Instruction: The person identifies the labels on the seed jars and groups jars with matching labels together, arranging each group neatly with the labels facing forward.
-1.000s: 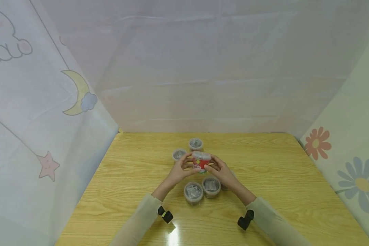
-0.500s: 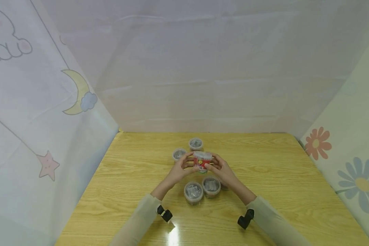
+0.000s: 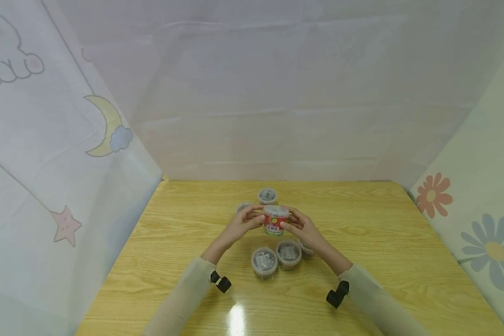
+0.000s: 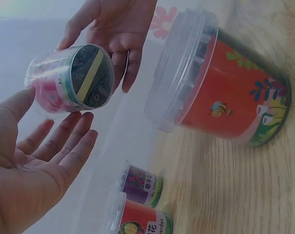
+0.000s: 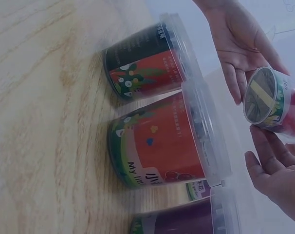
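Between my hands, raised over the table, is a small clear-lidded plastic tub with a red label, a yellow flower and white lettering. My left hand holds its left side, thumb toward the front and fingers behind. On the opposite side my right hand grips it, the thumb across the label's edge. The left wrist view shows the held tub's dark base with a pale yellow strip across it. Below the hands stand similar lidded tubs, including a front-left tub and one beside it.
A third near tub is partly covered by my right wrist. Farther back stand a rear tub and another tub, half hidden by my left fingers. The wooden table meets printed cloth walls behind and at the sides.
The held tub has turned so more of its lettering faces me. My left thumb has shifted up and left along it, and the left forearm has moved slightly left.
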`<state>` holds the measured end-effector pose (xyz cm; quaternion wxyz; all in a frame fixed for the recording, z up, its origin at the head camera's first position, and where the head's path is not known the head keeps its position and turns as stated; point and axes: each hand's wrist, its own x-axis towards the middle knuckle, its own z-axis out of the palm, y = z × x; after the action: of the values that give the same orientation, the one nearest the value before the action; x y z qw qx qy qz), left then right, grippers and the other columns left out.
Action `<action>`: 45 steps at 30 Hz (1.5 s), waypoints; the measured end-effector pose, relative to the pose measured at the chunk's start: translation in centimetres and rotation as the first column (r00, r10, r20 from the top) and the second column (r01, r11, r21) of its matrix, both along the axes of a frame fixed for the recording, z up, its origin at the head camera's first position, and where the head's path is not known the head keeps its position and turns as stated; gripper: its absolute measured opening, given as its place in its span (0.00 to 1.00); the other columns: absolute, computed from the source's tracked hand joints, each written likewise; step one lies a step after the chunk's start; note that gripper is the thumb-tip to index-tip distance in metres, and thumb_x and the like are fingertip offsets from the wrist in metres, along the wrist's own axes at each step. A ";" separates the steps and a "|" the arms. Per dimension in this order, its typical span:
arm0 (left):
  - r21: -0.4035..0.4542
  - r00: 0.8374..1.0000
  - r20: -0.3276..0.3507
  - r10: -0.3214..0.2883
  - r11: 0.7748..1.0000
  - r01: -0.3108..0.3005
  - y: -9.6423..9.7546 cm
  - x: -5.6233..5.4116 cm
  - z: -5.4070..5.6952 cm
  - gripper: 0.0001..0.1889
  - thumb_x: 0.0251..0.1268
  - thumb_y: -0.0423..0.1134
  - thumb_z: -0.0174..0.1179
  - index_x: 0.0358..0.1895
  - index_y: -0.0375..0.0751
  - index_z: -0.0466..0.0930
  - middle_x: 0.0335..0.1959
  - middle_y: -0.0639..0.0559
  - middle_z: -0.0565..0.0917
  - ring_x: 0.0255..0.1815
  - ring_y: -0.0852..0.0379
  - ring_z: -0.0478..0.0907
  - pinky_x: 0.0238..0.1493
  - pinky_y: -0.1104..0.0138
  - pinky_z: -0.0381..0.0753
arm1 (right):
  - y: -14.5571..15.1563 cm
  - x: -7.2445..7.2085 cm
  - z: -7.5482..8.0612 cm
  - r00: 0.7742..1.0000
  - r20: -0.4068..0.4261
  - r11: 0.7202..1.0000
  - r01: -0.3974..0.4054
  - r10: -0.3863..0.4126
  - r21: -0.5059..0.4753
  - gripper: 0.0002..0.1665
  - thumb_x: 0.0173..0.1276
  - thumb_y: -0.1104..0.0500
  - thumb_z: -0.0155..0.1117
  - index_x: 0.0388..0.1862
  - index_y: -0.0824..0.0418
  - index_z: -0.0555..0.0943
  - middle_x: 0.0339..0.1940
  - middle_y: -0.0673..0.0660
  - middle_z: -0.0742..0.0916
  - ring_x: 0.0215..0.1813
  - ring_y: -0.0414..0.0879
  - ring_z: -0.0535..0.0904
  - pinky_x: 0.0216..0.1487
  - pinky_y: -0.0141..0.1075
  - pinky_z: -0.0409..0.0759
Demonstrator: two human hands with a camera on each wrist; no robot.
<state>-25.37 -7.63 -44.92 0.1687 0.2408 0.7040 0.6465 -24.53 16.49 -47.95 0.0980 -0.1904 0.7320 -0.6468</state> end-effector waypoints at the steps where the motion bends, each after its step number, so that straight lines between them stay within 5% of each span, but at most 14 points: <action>1: -0.003 1.000 0.001 0.004 1.000 -0.004 0.0 0.0 0.1 0.22 0.71 0.37 0.49 0.66 0.36 0.62 0.58 0.35 0.73 0.57 0.45 0.74 0.58 0.54 0.73 | 0.0 -0.1 0.0 1.000 -0.003 1.000 -0.007 0.007 -0.004 0.32 0.70 0.58 0.55 0.71 0.57 0.60 0.61 0.66 0.75 0.58 0.57 0.74 0.56 0.56 0.73; 8: -0.008 1.000 0.018 0.010 1.000 -0.009 0.0 -0.6 0.3 0.23 0.71 0.36 0.50 0.66 0.32 0.61 0.57 0.33 0.74 0.55 0.45 0.76 0.56 0.54 0.75 | 0.2 -0.4 0.7 0.999 -0.018 0.999 -0.043 0.043 0.022 0.33 0.71 0.56 0.55 0.71 0.57 0.58 0.62 0.66 0.73 0.60 0.60 0.72 0.58 0.57 0.71; 15: 0.009 0.997 0.053 0.054 0.998 -0.055 0.1 -2.0 -1.2 0.25 0.69 0.39 0.53 0.65 0.35 0.62 0.56 0.34 0.74 0.54 0.45 0.77 0.57 0.50 0.73 | 0.1 -0.8 1.2 0.997 -0.033 0.996 -0.061 0.063 0.061 0.34 0.72 0.55 0.53 0.72 0.59 0.56 0.65 0.66 0.71 0.63 0.61 0.69 0.59 0.52 0.72; 29: -0.100 0.992 -0.057 0.113 0.988 -0.118 -0.1 -2.4 -1.2 0.27 0.63 0.51 0.58 0.62 0.43 0.68 0.54 0.44 0.78 0.50 0.50 0.79 0.48 0.61 0.81 | 0.0 -1.2 1.5 0.999 -0.026 0.995 -0.028 0.031 0.094 0.33 0.73 0.49 0.50 0.73 0.54 0.56 0.66 0.62 0.71 0.64 0.57 0.70 0.60 0.53 0.71; 40: -0.157 0.988 -0.056 0.143 0.976 -0.150 -0.2 -2.0 0.1 0.25 0.66 0.47 0.56 0.65 0.47 0.68 0.61 0.47 0.73 0.55 0.49 0.76 0.48 0.54 0.80 | -0.2 -1.8 1.8 0.999 -0.018 0.997 -0.046 0.047 0.054 0.31 0.70 0.52 0.55 0.70 0.51 0.61 0.62 0.60 0.72 0.64 0.56 0.70 0.60 0.50 0.73; 45: -0.148 0.984 -0.075 0.161 0.974 -0.170 -0.3 -2.6 -1.1 0.28 0.60 0.54 0.60 0.63 0.52 0.71 0.61 0.51 0.74 0.55 0.52 0.77 0.48 0.53 0.80 | -0.2 -2.3 1.7 0.998 -0.036 0.998 -0.048 0.049 0.051 0.33 0.68 0.51 0.58 0.70 0.53 0.61 0.60 0.61 0.74 0.62 0.56 0.72 0.57 0.50 0.75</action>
<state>-27.98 -7.88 -45.99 0.1102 0.1876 0.7744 0.5941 -26.83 16.28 -46.22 0.1048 -0.2176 0.7447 -0.6221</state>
